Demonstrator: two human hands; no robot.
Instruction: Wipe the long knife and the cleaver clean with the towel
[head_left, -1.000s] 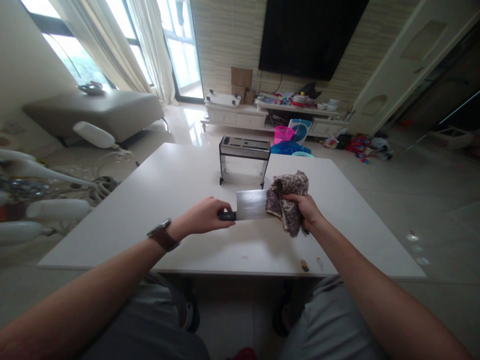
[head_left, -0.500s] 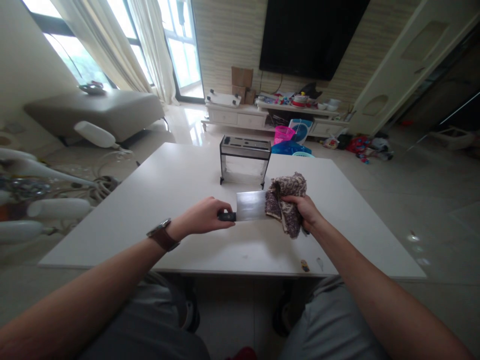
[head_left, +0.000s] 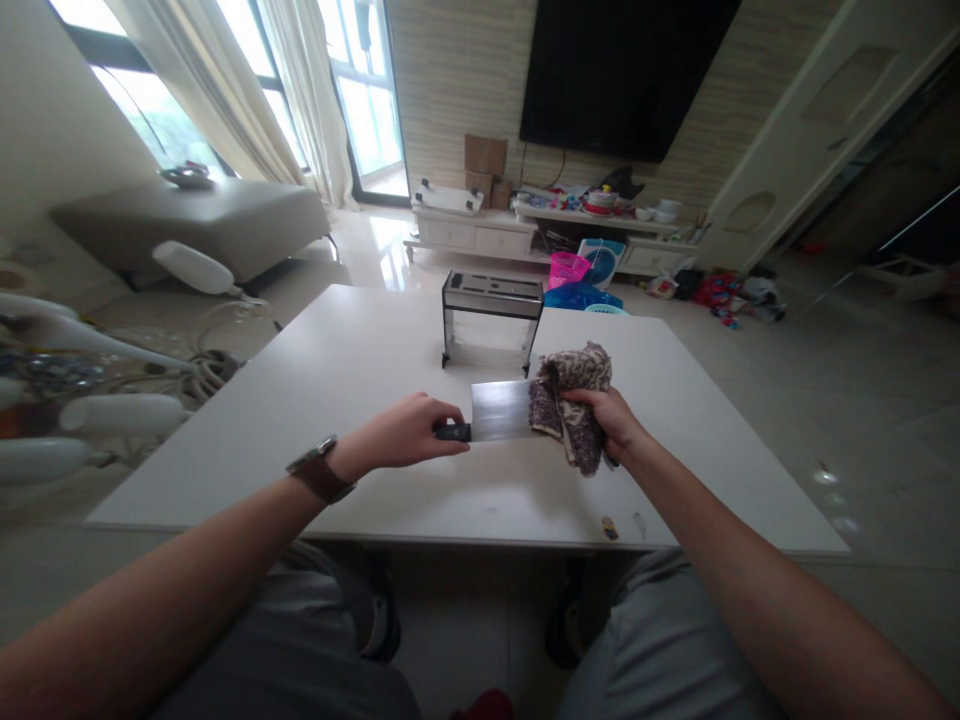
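My left hand [head_left: 420,430] is closed round the black handle of a cleaver [head_left: 499,411], whose broad steel blade points right above the white table [head_left: 300,360]. In my right hand [head_left: 616,420] is a bunched brown and cream cloth [head_left: 574,400], gripped between thumb and fingers. The cloth covers the far end of the blade, so that end is hidden. A small dark tip pokes out under my right hand; what it belongs to I cannot make out. Beyond the blade stands a knife block [head_left: 492,292] with a slotted dark top and clear sides.
Near the table's front edge lie a small yellow and brown sticker [head_left: 609,527] and a pale mark [head_left: 639,524]. Past the far edge are a pink basket [head_left: 568,270] and a low cabinet [head_left: 480,237]. White lamp arms [head_left: 124,413] reach in at the left.
Almost nothing differs. Both hands keep their holds on the cleaver and the cloth, with only a very slight shift of the view and of my left forearm.
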